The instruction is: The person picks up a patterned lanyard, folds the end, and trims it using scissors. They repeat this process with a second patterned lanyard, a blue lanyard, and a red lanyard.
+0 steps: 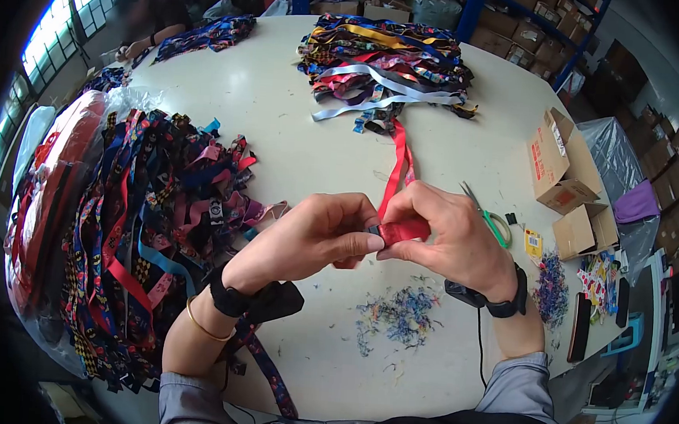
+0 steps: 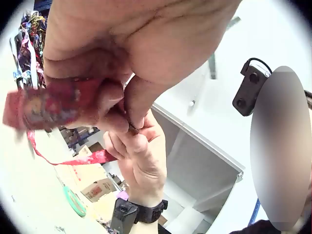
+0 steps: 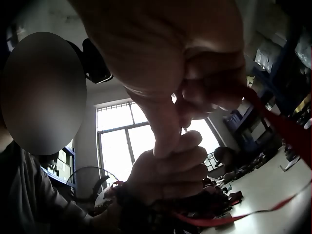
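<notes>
Over the middle of the table my left hand point(image 1: 307, 237) and right hand point(image 1: 458, 235) meet, fingertips against fingertips. Between thumb and fingers, each pinches part of a red printed lanyard strap point(image 1: 404, 231). A small dark piece point(image 1: 374, 230) shows at the left fingertips; what it is cannot be made out. One length of red strap point(image 1: 396, 173) runs from the hands back toward the far pile. In the left wrist view, a patterned red end point(image 2: 48, 105) hangs out beside the left fingers. The right wrist view shows red strap point(image 3: 280, 122) trailing from the right hand.
Piles of patterned lanyards lie at left point(image 1: 136, 231) and far back point(image 1: 388, 59). Thread scraps point(image 1: 399, 317) lie below my hands. Green-handled scissors point(image 1: 498, 225), a small yellow packet point(image 1: 533, 243) and open cardboard boxes point(image 1: 564, 163) are at right. Another person point(image 1: 153, 22) sits far left.
</notes>
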{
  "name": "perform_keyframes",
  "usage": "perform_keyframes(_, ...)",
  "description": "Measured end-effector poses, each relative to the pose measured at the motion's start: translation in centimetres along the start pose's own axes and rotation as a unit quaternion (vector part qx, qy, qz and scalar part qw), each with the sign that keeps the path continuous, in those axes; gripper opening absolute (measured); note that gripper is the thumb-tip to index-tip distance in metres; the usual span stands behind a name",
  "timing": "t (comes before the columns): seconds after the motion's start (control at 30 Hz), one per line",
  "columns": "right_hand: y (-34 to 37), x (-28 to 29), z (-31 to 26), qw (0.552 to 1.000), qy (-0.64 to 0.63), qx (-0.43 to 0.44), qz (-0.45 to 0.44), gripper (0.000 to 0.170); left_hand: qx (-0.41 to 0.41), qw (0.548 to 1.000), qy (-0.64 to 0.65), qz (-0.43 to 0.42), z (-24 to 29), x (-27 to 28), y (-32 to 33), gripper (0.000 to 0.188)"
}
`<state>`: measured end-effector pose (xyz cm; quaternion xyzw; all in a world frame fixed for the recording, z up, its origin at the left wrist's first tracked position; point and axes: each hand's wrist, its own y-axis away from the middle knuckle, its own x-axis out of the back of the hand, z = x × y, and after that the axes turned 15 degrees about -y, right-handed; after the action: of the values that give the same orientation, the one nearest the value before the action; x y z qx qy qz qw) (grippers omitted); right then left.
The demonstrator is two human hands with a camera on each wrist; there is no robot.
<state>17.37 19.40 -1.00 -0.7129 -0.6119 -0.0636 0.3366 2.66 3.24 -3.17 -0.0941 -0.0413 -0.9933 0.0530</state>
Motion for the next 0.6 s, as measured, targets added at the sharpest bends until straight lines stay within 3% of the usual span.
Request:
perform_keyframes(0.1, 0.2, 0.7, 0.1, 0.995, -0.079, -0.063, -0.007, 0.039, -0.04, 0.997, -0.07, 0.017, 0.0, 0.3, 0.0, 0.018)
perform_keyframes(0.23, 0.2, 1.4, 1.3, 0.999, -0.047, 0.005, -0.026, 0.026, 0.002, 0.998, -0.063, -0.008, 0.4, 0.3, 0.1, 0.011)
perform_keyframes(0.43, 0.3, 1.5, 1.4, 0.985, -0.149, -0.089, -0.001, 0.022, -0.032, 0.998, -0.053, -0.02, -0.1, 0.6, -0.3, 0.01)
perform_keyframes(0.53, 0.3, 1.9, 1.8, 0.99, -0.119, -0.077, -0.014, 0.021, -0.024, 0.998, -0.06, -0.015, 0.1, 0.7, -0.3, 0.012)
perform_keyframes(0.6, 0.2, 2.3, 1.7, 0.981, -0.138, -0.137, -0.002, 0.02, -0.033, 0.998, -0.059, 0.001, -0.3, 0.6, -0.4, 0.014)
